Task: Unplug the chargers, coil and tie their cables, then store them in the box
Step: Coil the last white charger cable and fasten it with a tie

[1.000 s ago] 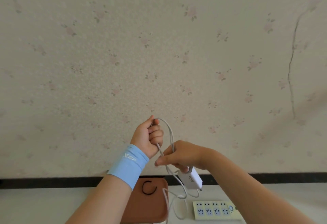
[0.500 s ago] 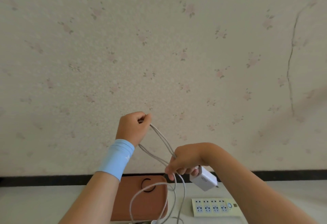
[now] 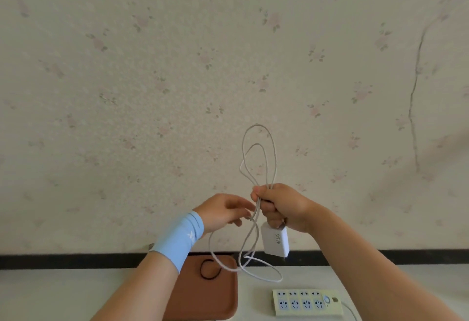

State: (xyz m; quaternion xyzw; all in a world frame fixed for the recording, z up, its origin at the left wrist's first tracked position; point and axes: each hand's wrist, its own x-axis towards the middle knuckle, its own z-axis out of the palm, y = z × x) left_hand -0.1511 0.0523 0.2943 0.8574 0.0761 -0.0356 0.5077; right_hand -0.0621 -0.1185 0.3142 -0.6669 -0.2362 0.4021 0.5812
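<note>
My right hand (image 3: pixel 281 206) grips a bundle of white charger cable (image 3: pixel 258 158), whose loops rise above the fist. The white charger block (image 3: pixel 275 242), marked 90W, hangs just below that fist. More cable drops in loose loops to the table. My left hand (image 3: pixel 223 210), with a blue wristband, is beside the hanging strands with its fingers loosely extended, touching the cable near the right hand. A black hair tie (image 3: pixel 209 268) lies on the brown tray (image 3: pixel 223 300).
A pale power strip (image 3: pixel 307 303) with several empty sockets lies on the white table at the right of the tray. A floral wallpapered wall with a dark baseboard (image 3: pixel 50 261) stands directly behind the table.
My right hand has risen and now holds the gathered loops above its fist. My left hand let go of the upper loop and dropped down beside the hanging strands.
</note>
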